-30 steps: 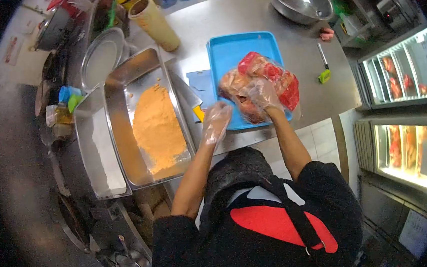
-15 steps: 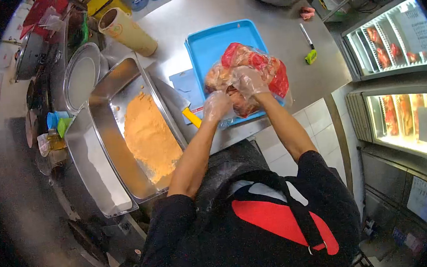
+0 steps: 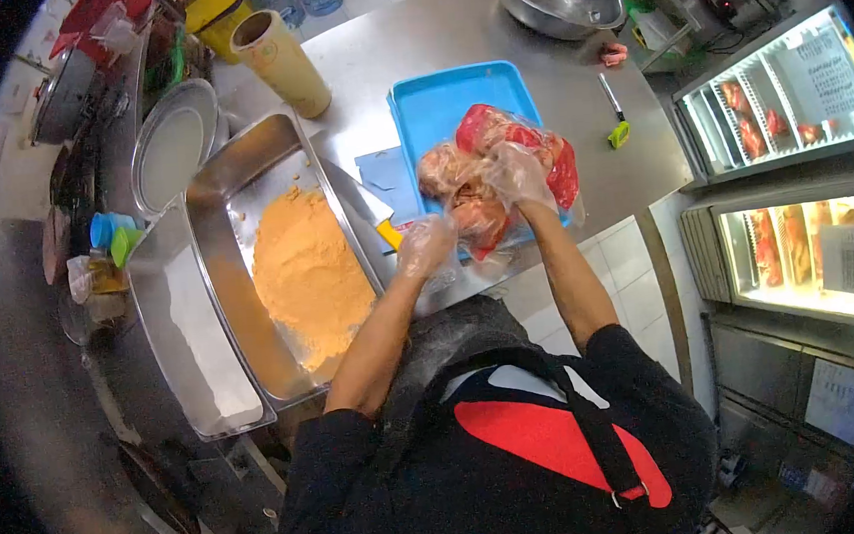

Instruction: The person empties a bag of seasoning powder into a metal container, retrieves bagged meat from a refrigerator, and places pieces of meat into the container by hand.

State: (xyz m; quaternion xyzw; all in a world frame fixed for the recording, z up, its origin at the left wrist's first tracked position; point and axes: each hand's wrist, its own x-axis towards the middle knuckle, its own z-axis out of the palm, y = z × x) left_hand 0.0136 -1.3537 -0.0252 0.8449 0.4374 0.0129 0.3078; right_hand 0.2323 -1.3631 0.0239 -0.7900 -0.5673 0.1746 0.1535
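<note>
Your left hand (image 3: 426, 247), drawn back; right hand (image 3: 521, 175), on bagged meat (image 3: 476, 219); both grips unclear; probably heavy, soft, slippery: cup beneath.

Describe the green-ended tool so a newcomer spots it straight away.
Find the steel table, then the blue tray on it. Right of the tray lies a slim tool, one end lime green, unlike the pink scrap beyond it.

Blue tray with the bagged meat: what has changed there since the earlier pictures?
Since the picture just before, the left hand has drawn back from the bagged meat, toward the person's body and the yellow knife handle. I can't tell whether its fingers hold anything. The right hand is still on the bagged meat; the blue tray and knife look unmoved.
</note>
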